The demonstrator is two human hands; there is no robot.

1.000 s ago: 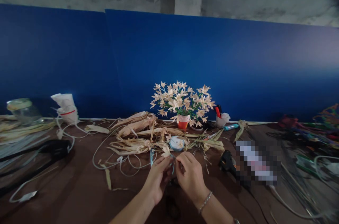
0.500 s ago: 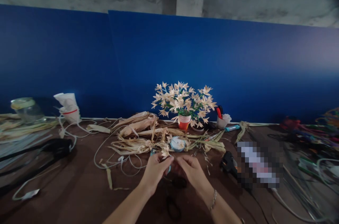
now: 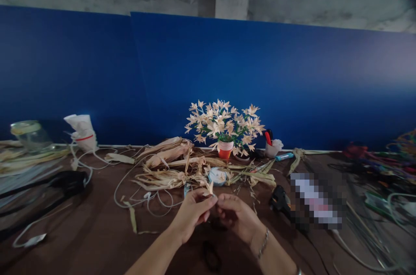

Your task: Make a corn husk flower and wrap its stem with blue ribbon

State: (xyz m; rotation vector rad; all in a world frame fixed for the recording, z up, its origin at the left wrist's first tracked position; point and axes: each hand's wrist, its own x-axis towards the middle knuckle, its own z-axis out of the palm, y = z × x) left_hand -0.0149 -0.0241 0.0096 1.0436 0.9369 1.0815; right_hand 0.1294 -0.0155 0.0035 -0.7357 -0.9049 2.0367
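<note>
My left hand [image 3: 191,214] is closed in a pinch on a small pale husk flower [image 3: 211,188], whose petals stick up above the thumb and fingertips. Close against it, my right hand [image 3: 239,216] pinches with thumb and forefinger; whatever lies between those fingers is hidden. Both hands are held above the brown table [image 3: 97,240]. Behind them lie dried corn husks [image 3: 169,160] and a round white-and-blue item [image 3: 217,176]. Farther back, an arrangement of pale flowers [image 3: 224,123] stands in an orange-and-white pot [image 3: 225,150]. Beneath the hands is a dark loop [image 3: 211,255], perhaps a scissors handle.
A black tool resembling a glue gun [image 3: 280,200] lies to the right, beside a pixelated patch. White cord [image 3: 156,207] loops at left, near a white cup [image 3: 85,140] and a glass jar [image 3: 30,136]. A blue panel [image 3: 162,71] closes off the back.
My hands have come together slightly more, and the flower's petals now point more upright. My right hand has turned a little. The table's items show only a slight camera shift.
</note>
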